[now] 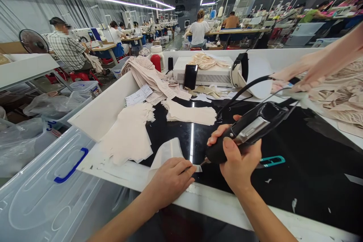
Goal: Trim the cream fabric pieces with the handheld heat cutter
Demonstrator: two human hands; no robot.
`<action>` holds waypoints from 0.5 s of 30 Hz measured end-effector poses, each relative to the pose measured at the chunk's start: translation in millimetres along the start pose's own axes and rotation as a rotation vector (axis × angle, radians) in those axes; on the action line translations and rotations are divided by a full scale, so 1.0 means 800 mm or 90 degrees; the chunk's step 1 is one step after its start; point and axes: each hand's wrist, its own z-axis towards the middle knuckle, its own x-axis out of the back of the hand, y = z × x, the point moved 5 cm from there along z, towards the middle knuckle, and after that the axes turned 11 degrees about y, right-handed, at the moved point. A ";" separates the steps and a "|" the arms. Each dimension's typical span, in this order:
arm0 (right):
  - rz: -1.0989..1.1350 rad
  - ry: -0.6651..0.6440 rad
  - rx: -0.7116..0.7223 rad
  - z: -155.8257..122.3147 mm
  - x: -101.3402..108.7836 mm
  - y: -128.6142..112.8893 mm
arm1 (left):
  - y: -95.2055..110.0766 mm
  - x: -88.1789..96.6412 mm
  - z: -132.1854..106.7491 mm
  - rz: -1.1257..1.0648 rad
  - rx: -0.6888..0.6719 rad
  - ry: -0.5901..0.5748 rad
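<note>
My right hand (239, 162) is wrapped round a corded black power tool (249, 128) with a silver side panel and a narrow tip. The tip points down and left, close to the end of a pale fabric strip (198, 168). My left hand (171, 179) has its fingers together on that end, pressing it to the black glossy tabletop (283, 189); whether the tip touches the cloth I cannot tell. The sheer, pale fabric piece (170, 151) spreads out behind my left hand. Teal-handled thread snips (272, 161) lie beyond my right wrist.
Stacked cream fabric pieces (129, 132) lie at left, another stack (191, 112) behind. A phone (190, 76) leans on a white vented box (202, 71). At right, another person's hands (303, 68) reach over beige cloth (340, 94). A plastic bin (51, 196) stands left.
</note>
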 end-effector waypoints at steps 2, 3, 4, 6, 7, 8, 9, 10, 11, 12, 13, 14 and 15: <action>-0.001 -0.002 0.006 0.000 0.000 -0.001 | 0.000 0.000 -0.001 -0.004 0.003 0.001; 0.001 -0.003 0.008 0.000 0.001 -0.001 | 0.000 0.000 -0.001 -0.005 0.004 0.001; 0.002 -0.003 0.010 -0.001 0.001 -0.001 | 0.000 -0.001 -0.002 -0.004 0.006 0.000; 0.002 -0.003 0.012 -0.001 0.002 -0.001 | 0.000 -0.002 -0.003 -0.003 0.006 -0.003; 0.000 -0.005 0.012 -0.002 0.002 0.000 | 0.000 -0.003 -0.003 -0.003 0.006 -0.005; -0.002 -0.007 0.009 -0.002 0.002 0.000 | 0.000 -0.004 -0.003 -0.004 0.006 -0.006; -0.004 -0.009 0.007 -0.002 0.001 0.000 | 0.000 -0.004 -0.003 -0.004 0.005 -0.004; -0.005 -0.011 0.003 -0.003 0.001 0.001 | 0.000 -0.004 -0.003 -0.004 0.004 -0.004; -0.005 -0.012 -0.001 -0.003 0.000 0.000 | 0.000 -0.004 -0.003 -0.004 0.005 -0.005; -0.005 -0.013 -0.005 -0.003 -0.001 0.000 | 0.000 -0.004 -0.003 -0.004 0.006 -0.006; -0.003 -0.011 -0.008 -0.003 -0.001 -0.002 | 0.000 -0.004 -0.003 -0.004 0.006 -0.007; 0.000 -0.008 -0.008 -0.003 0.000 -0.003 | -0.001 -0.004 -0.003 -0.004 0.008 -0.009; 0.004 -0.004 -0.007 -0.004 0.000 -0.005 | -0.001 -0.004 -0.003 -0.006 0.009 -0.011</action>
